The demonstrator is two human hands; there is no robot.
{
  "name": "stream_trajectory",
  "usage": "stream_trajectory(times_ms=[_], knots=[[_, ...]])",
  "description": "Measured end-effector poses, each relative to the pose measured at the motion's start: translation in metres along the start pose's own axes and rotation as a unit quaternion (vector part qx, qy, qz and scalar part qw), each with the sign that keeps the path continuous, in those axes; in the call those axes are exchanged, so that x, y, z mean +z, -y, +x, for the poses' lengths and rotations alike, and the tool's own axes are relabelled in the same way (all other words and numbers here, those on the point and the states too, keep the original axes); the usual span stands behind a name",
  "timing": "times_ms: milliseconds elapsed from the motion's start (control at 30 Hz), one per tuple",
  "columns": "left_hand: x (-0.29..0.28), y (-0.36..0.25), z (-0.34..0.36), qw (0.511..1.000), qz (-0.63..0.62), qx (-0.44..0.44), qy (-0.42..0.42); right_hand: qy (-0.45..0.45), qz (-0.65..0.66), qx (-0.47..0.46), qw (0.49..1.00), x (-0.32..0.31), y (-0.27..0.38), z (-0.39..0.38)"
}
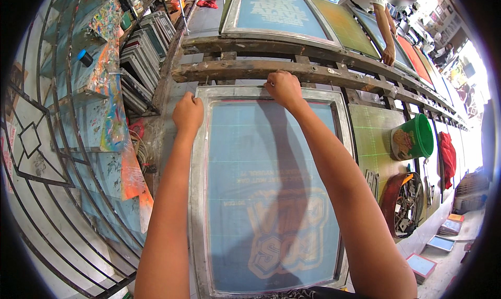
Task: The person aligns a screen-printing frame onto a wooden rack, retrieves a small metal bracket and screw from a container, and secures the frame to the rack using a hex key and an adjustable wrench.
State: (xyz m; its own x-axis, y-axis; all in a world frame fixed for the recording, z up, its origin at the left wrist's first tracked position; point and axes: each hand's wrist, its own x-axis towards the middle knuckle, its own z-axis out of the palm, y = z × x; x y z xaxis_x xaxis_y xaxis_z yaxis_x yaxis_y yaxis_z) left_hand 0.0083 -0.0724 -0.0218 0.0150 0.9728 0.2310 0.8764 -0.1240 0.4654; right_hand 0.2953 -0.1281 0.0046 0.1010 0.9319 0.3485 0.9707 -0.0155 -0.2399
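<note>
A screen printing frame (200, 194) with a pale metal rim and blue mesh lies flat in front of me, faint reversed lettering in its lower half. At its far left corner my left hand (188, 112) is closed against the rim, its fingertips partly hidden. My right hand (284, 88) is closed in a pinch at the far rim, right of the middle. A small dark bit shows by its fingers, too small to name. Both forearms reach over the frame, and the right one casts a shadow on the mesh.
Wooden rails (250, 71) run across just beyond the frame. Another screen (276, 9) lies past them. At right are a green bucket (415, 137), a round tool container (402, 202) and a red cloth (447, 158). Stacked frames (138, 64) and a metal railing (39, 179) stand left. Another person's hand (389, 55) is at upper right.
</note>
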Motion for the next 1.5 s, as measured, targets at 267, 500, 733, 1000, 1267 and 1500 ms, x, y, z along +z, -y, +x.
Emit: stream_trajectory(times_ms=[267, 500, 733, 1000, 1267, 1500], knots=[[0.002, 0.000, 0.001, 1.000, 0.002, -0.003, -0.005, 0.070, -0.031, 0.063, 0.995, -0.003, 0.001, 0.008], [0.007, 0.003, 0.003, 1.000, 0.001, 0.010, -0.011, -0.020, 0.059, 0.086, 0.994, -0.011, -0.010, -0.008], [0.004, 0.001, 0.001, 1.000, -0.007, 0.001, 0.000, -0.037, 0.200, 0.150, 0.968, -0.015, -0.046, -0.033], [0.013, 0.008, 0.006, 0.999, -0.027, 0.034, 0.007, -0.103, 0.247, 0.080, 0.960, -0.017, -0.002, -0.081], [0.004, 0.008, 0.008, 0.999, 0.010, 0.042, 0.031, -0.026, 0.289, 0.152, 0.945, -0.147, 0.043, -0.277], [0.002, -0.006, 0.002, 0.995, 0.053, 0.085, 0.026, -0.089, -0.005, 0.434, 0.897, -0.180, -0.083, -0.388]])
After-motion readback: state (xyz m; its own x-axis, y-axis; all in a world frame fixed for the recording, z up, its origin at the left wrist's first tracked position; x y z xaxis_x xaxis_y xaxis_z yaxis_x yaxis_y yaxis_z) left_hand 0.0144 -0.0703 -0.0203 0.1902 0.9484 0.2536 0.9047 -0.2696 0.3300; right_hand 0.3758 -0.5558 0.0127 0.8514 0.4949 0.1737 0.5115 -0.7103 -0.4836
